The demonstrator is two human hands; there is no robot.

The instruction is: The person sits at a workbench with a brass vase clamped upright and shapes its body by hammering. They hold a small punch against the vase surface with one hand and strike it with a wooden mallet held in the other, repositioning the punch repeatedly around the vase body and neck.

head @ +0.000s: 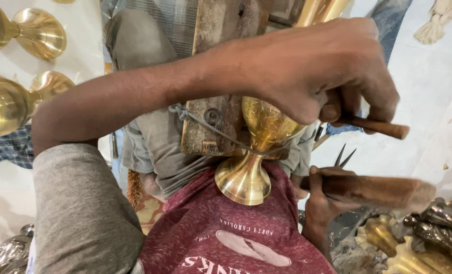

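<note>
Against a wooden block (221, 76), a cord (221, 133) binds the brass goblet (259, 152); left hand (327, 71) grips a wooden-handled tool (380, 127), right hand (322, 203) a mallet (378, 190).

goblet (259, 147) before wooden block (221, 76), cord (211, 129) around both

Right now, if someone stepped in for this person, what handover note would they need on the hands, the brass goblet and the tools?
Left hand: over the brass goblet, gripping a small wooden-handled tool against its bowl.
Right hand: holding a wooden mallet, blurred, beside the goblet.
Goblet: lying across the lap, tied by a grey cord to a wooden block; engraved pattern shows on part of the bowl.
How much pattern is left cannot be told.
Other brass goblets lie at the far left.
</note>
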